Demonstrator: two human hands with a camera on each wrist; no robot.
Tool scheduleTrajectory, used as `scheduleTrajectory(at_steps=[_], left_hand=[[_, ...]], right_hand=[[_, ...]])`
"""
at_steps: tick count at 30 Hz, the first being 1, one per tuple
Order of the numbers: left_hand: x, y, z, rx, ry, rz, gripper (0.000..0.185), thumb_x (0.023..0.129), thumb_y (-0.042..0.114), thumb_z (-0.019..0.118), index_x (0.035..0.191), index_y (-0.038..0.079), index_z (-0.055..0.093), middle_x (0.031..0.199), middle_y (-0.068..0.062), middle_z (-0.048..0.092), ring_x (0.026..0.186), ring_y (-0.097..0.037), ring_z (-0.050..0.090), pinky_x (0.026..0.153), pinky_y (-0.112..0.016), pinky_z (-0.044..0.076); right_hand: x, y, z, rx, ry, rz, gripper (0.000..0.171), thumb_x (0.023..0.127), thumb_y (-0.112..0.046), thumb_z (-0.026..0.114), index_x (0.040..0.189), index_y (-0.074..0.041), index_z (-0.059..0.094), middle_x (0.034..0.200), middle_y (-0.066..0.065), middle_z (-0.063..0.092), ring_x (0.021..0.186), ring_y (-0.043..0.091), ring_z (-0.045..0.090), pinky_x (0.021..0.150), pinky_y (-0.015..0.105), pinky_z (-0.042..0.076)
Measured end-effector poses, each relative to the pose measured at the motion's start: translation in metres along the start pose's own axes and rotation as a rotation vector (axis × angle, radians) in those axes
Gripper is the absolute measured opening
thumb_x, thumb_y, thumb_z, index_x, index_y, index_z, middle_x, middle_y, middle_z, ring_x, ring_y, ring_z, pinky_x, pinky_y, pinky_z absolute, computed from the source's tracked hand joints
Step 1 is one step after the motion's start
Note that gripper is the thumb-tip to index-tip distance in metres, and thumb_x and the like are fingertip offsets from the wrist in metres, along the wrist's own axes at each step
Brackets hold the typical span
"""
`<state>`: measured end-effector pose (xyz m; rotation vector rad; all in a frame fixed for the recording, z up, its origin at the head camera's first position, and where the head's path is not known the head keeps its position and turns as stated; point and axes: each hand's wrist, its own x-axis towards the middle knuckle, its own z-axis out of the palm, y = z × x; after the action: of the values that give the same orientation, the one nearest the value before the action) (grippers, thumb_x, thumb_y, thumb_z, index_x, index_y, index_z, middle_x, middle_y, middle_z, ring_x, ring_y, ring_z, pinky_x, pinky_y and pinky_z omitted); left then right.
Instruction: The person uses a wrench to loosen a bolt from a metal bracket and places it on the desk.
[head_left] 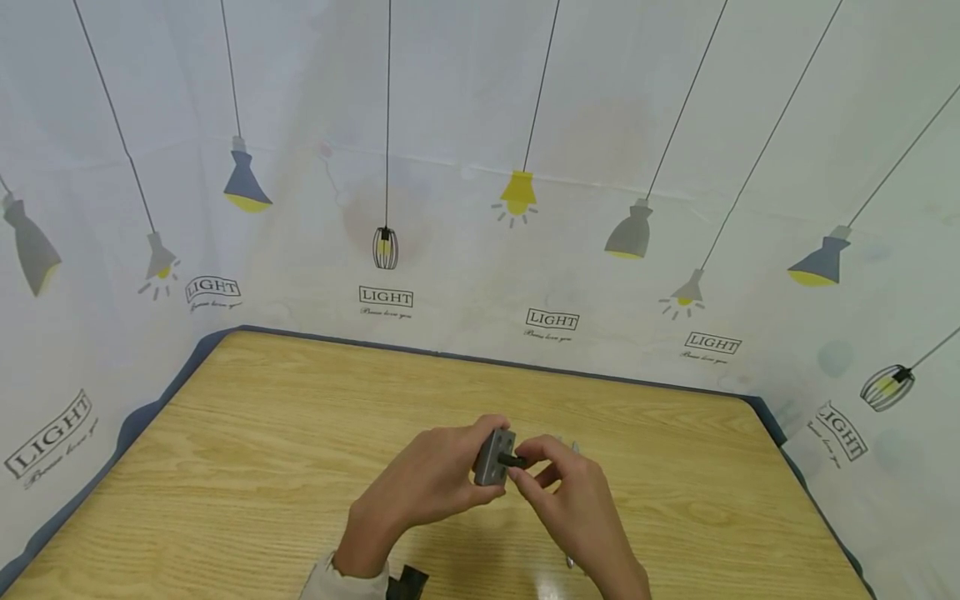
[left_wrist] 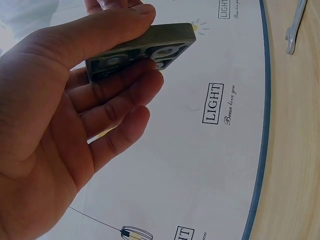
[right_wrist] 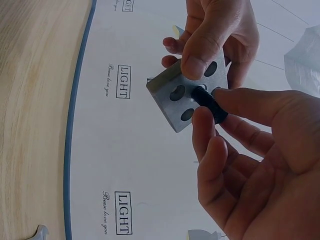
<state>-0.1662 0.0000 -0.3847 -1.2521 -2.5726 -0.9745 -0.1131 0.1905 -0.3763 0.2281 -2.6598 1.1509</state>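
My left hand grips a grey metal block by its edges, thumb on one side and fingers on the other. Round holes show in the face turned toward my right hand, while the left wrist view shows recesses in the opposite face. Between thumb and fingertips, my right hand pinches a black threaded bolt. One end of the bolt meets the middle of the block's face, at an angle to it in the right wrist view. Both hands hold these parts above the wooden table.
A silver wrench lies on the table, mostly covered by my right hand and forearm in the head view. Near my left sleeve a black object shows at the bottom edge. A white curtain printed with lamps surrounds the table.
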Motion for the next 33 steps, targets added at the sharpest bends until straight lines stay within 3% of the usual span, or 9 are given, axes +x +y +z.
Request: scheduleTrajectory(at_steps=[33], left_hand=[[-0.0001, -0.0010, 0.0008, 0.010, -0.002, 0.007, 0.053, 0.084, 0.022, 0.080, 0.128, 0.013, 0.052, 0.089, 0.008, 0.066, 0.067, 0.001, 0.053, 0.065, -0.018, 0.048]], right_hand=[[-0.0003, 0.0006, -0.0001, 0.014, -0.012, -0.001, 0.021, 0.085, -0.007, 0.077, 0.098, -0.020, 0.069, 0.096, -0.004, 0.070, 0.067, 0.002, 0.063, 0.059, 0.021, 0.051]])
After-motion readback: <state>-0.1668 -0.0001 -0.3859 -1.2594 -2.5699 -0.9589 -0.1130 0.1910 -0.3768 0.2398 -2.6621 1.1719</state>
